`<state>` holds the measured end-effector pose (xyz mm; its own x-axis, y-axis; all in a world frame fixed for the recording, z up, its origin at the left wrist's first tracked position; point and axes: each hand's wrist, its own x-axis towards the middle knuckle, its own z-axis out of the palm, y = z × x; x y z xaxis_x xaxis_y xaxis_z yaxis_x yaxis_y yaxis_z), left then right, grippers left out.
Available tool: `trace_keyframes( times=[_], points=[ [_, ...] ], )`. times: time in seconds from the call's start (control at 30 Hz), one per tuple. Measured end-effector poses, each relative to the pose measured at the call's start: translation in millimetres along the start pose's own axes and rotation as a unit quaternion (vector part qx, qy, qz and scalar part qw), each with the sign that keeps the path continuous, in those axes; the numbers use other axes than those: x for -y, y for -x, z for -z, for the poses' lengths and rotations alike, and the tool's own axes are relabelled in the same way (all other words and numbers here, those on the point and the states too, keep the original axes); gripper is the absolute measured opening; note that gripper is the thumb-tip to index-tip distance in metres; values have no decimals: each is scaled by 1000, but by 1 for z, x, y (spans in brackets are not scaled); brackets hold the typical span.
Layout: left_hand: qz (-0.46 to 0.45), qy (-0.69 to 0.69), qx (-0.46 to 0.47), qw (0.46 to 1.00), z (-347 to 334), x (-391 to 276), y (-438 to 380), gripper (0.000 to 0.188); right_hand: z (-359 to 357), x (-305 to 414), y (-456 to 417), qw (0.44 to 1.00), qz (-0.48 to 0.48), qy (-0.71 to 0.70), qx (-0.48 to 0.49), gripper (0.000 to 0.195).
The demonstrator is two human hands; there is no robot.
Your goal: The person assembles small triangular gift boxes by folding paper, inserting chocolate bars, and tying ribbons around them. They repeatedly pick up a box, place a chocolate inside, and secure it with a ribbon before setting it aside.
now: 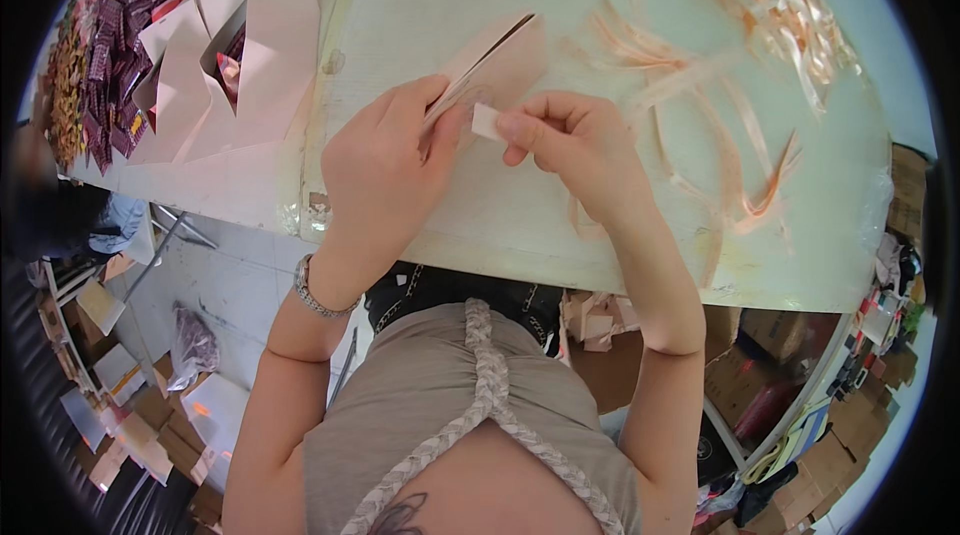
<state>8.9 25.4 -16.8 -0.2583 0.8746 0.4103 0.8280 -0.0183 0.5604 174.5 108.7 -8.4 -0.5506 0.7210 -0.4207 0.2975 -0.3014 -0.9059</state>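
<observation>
My left hand (pixel 382 167) grips a pale pink paper bag (pixel 517 47) by its lower left end. The bag is tilted above the table, with a dark slit along its upper edge. Between the thumb and fingers of my right hand (pixel 577 141) is a small white paper piece (pixel 487 122), right beside the bag's near face. A faint round shape, perhaps a clear sticker, shows on that face near my left fingertips. Whether the white piece touches the bag is unclear. To the right of my right hand, peach ribbons (pixel 731 152) lie loose on the table.
Pink paper bags (pixel 262 47) with wrapped items inside stand at the left. Behind them is a heap of dark-wrapped packets (pixel 112 77). Shiny ribbon-like pieces (pixel 802 24) are piled at the far right. The table (pixel 465 250) has its front edge at my waist; cardboard boxes (pixel 615 370) sit below.
</observation>
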Motion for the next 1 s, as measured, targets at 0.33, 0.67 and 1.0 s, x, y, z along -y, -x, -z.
trace_keyframes(
  times=[0.33,0.67,1.0],
  points=[
    [-10,2,6,1000,0,7,1,22,-5,2,-20,999,18,-30,20,26],
    [-9,14,23,1000,4,9,0,20,-25,-1,-21,992,65,-108,-10,18],
    [143,187,238,942,19,14,-36,21,-17,8,-16,997,58,-39,-20,21]
  ],
)
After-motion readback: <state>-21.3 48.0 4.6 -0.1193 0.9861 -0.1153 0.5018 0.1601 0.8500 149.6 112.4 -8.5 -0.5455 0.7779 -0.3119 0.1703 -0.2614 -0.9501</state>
